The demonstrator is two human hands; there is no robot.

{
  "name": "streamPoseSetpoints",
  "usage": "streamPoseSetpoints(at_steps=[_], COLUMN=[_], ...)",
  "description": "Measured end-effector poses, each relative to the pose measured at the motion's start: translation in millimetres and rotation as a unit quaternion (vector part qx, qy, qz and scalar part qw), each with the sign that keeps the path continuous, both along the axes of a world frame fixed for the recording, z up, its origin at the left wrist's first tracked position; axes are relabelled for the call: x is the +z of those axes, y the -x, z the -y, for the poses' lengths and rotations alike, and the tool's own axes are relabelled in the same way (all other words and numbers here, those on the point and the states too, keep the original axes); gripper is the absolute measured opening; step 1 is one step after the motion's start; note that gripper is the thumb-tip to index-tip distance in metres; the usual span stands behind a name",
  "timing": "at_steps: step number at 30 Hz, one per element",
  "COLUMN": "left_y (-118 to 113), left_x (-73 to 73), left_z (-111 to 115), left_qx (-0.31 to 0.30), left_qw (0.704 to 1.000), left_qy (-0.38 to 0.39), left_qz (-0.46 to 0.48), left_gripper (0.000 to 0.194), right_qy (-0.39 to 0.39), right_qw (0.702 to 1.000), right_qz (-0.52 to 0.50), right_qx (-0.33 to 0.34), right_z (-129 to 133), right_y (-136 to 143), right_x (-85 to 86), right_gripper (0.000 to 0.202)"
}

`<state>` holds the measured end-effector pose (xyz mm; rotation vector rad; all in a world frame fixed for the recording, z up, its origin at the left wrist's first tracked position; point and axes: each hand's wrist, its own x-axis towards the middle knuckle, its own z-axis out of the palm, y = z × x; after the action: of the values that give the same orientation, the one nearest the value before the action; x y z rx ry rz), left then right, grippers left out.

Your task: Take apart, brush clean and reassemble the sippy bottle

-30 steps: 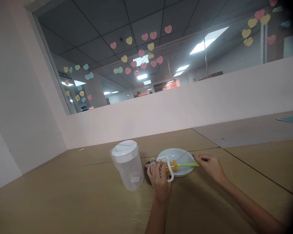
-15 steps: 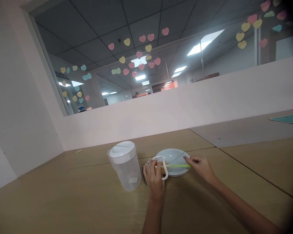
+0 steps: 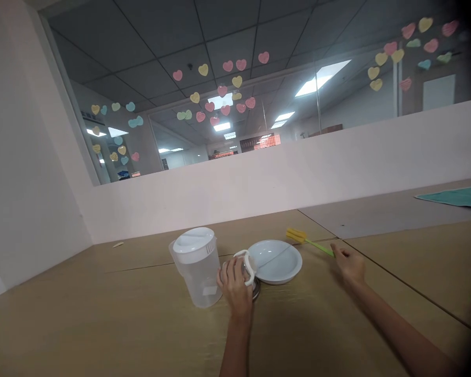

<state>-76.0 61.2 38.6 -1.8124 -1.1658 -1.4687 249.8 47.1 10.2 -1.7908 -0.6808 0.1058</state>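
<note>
At the centre of the desk (image 3: 102,324), the left hand (image 3: 234,285) has its fingers (image 3: 230,268) wrapped around a small clear bottle with white loop handles (image 3: 246,264), holding it over a dark round coaster (image 3: 255,292) between the lidded translucent pitcher (image 3: 196,272) and the shallow white plate (image 3: 277,261). Farther right, the right hand (image 3: 348,263) has its fingers pinched on the end of a green-handled brush (image 3: 312,243); the yellow sponge head (image 3: 295,234) lies on or just above the desk behind the plate, clear of the bottle's mouth. Whether the brush rests fully on the surface cannot be told. Beyond the plate runs a low white partition (image 3: 298,173) under a window dotted with paper hearts (image 3: 223,94); a teal cloth (image 3: 455,198) lies at the far right edge.

Judged from the layout, the bottle is best kept steady with a firm grasp round its body, not its thin handles, and kept just beside the pitcher without knocking it. The brush is best set down parallel to the desk seam, well apart from the plate rim, so that the sponge does not drag across the dish.
</note>
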Motion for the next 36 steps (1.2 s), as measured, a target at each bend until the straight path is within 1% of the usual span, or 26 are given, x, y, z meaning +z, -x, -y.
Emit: streamPoseSetpoints(at_steps=[1,4,6,8,10,12,13,15,17,19,22,25,28,31,33,36], left_y=[-2,-8,-12,-17,-24,-31,-34,-41,-44,-46,-44,-43,-42,-42,-42,-42], left_x=[0.0,-2.8,-5.7,-7.9,-8.7,-8.9,-9.2,-10.8,-13.5,-16.2,-19.3,-21.7,-24.6,-28.0,-30.4,-33.0], left_z=[1,4,8,14,21,28,30,33,33,33,32,32,30,27,25,23], left_qx=[-0.014,-0.086,-0.139,-0.184,-0.222,-0.247,-0.253,-0.258,-0.260,-0.262,-0.265,-0.257,-0.247,-0.248,-0.248,-0.245], left_qw=[1.000,0.988,0.978,0.974,0.971,0.963,0.959,0.954,0.951,0.948,0.944,0.945,0.948,0.947,0.947,0.948], left_qy=[0.011,0.068,0.090,0.091,0.085,0.074,0.069,0.068,0.084,0.103,0.131,0.160,0.176,0.181,0.180,0.178], left_qz=[0.025,0.107,0.131,0.096,0.013,-0.075,-0.106,-0.140,-0.147,-0.151,-0.146,-0.123,-0.101,-0.095,-0.097,-0.100], left_gripper=[0.033,0.048,0.053,0.051,0.052,0.054,0.054,0.055,0.056,0.055,0.055,0.054,0.052,0.053,0.056,0.059], right_qy=[0.008,0.028,0.043,0.060,0.074,0.084,0.089,0.100,0.110,0.122,0.148,0.176,0.184,0.194,0.221,0.270], right_qw=[1.000,0.999,0.998,0.994,0.987,0.975,0.968,0.952,0.938,0.928,0.919,0.915,0.922,0.924,0.913,0.883], right_qz=[0.003,0.010,0.015,0.028,0.049,0.075,0.087,0.109,0.125,0.131,0.122,0.107,0.103,0.096,0.079,0.041], right_qx=[0.009,0.032,0.049,0.084,0.134,0.190,0.217,0.267,0.304,0.328,0.344,0.347,0.326,0.316,0.333,0.381], right_z=[-3,-11,-16,-19,-22,-24,-25,-26,-25,-23,-17,-15,-24,-42,-52,-59], right_y=[-1,-1,1,3,8,14,18,24,30,34,39,41,37,34,34,36], right_x=[-4.7,-14.5,-18.8,-22.6,-25.7,-27.7,-28.1,-27.6,-26.1,-24.8,-23.3,-18.7,-6.7,7.6,13.3,15.1], right_gripper=[0.049,0.048,0.047,0.044,0.039,0.035,0.033,0.030,0.026,0.024,0.023,0.023,0.021,0.022,0.024,0.021])
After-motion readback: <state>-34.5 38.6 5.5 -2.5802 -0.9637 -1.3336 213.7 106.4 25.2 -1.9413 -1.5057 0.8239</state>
